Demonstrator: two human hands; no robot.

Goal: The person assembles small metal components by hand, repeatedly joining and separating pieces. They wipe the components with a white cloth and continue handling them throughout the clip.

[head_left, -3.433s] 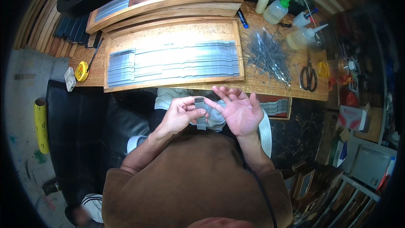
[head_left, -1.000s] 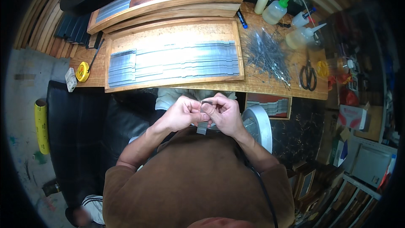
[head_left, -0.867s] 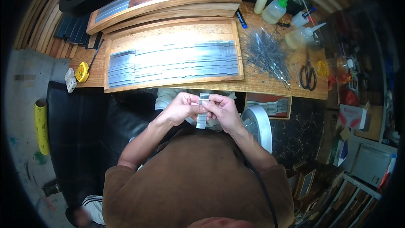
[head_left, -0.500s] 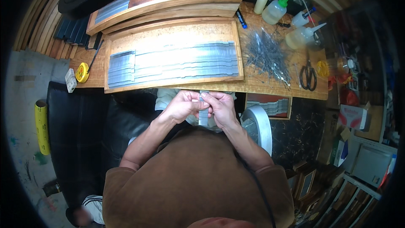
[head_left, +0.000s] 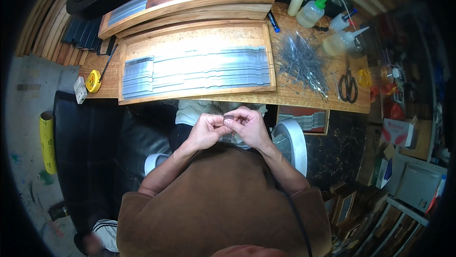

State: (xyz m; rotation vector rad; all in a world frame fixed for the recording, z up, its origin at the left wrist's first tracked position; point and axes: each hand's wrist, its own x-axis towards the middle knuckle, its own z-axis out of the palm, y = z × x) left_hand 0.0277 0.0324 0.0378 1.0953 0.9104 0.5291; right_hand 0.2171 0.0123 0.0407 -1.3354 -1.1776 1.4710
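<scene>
Close in front of my chest, just off the table's near edge, my left hand and my right hand meet with fingers closed. Pinched between both thumbs and fingers is a narrow grey strip. Only a short dark end shows, and the fingers hide most of the rest. Beyond the hands, a shallow wooden tray on the table holds rows of flat grey strips. Bright lamplight washes out the tray's middle.
Right of the tray lie a heap of thin dark wires, black-handled scissors and a blue marker. Squeeze bottles stand behind. A yellow tape measure sits at the table's left. More wooden trays are stacked at the back.
Both hands have come slightly nearer my body, away from the table edge. The strip has turned, so its long segmented face no longer shows.
</scene>
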